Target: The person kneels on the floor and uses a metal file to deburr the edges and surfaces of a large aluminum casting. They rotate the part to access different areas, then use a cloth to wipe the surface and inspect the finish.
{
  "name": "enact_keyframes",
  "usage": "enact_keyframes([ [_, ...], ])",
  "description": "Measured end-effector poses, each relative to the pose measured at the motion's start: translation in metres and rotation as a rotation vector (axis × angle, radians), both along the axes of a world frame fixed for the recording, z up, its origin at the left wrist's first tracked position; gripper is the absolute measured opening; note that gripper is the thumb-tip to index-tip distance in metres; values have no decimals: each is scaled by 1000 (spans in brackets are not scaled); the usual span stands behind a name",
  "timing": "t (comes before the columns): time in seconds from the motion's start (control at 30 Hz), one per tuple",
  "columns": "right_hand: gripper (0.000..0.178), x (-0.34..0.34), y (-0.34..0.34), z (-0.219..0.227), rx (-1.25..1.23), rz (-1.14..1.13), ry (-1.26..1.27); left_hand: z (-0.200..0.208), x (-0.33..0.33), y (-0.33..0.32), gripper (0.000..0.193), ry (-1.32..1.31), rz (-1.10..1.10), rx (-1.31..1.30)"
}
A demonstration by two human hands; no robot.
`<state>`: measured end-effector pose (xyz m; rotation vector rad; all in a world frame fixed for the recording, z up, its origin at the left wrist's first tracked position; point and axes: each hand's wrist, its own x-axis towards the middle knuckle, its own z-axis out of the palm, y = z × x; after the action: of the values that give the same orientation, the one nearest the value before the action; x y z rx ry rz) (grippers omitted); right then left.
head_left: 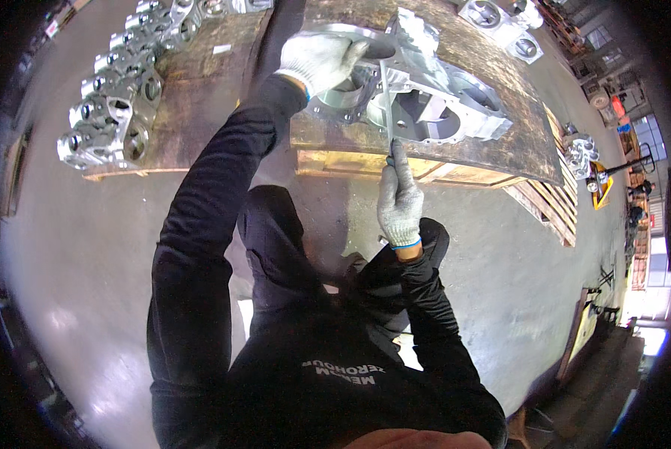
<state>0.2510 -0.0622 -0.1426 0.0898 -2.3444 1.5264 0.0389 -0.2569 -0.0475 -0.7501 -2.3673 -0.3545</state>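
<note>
A large silvery metal casting (pixel 425 123) with round bores lies on the wooden table top (pixel 530 142) in front of me. In a pale knitted glove, my left hand (pixel 317 63) is closed over the rim of the casting's left round opening; some of its fingers are hidden. My right hand (pixel 400 206), gloved alike, is wrapped round the lower end of a long, thin metal file (pixel 386 105), its forefinger laid along the tool. The file points away from me and lies across the casting's edge. Its handle is hidden in the hand.
Rows of similar castings (pixel 118 112) stand on another wooden table (pixel 208 82) to the left. Further castings (pixel 504 26) sit at the far right of my table. A wooden pallet (pixel 549 202) lies by its right edge, and a yellow pallet jack (pixel 603 191) stands beyond.
</note>
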Motion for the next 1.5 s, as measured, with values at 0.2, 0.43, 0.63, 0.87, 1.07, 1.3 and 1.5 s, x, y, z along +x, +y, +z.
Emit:
enact_keyframes([
  [0.2, 47, -17, -10, -57, -81, -83, 63, -18, -9, 9, 51, 246, 95, 74],
  [0.43, 53, 37, -24, -94, 116, -52, 47, -26, -14, 9, 50, 267, 125, 100],
  [0.63, 47, 44, 36, -34, 100, -135, 17, -18, -7, 10, 50, 48, 206, -51],
  [0.87, 43, 5, 29, -1, 134, -28, 176, -16, -1, 9, 52, 69, 214, 8],
  [1.07, 45, -3, 20, -17, 14, -48, 46, -25, -13, 11, 48, 182, 155, 33],
  [1.3, 49, 18, 1, -74, 232, -1, 126, -30, -16, 12, 48, 182, 161, 45],
  [1.5, 48, 77, 40, -57, 189, -98, 123, -26, -11, 8, 54, 158, 211, -40],
])
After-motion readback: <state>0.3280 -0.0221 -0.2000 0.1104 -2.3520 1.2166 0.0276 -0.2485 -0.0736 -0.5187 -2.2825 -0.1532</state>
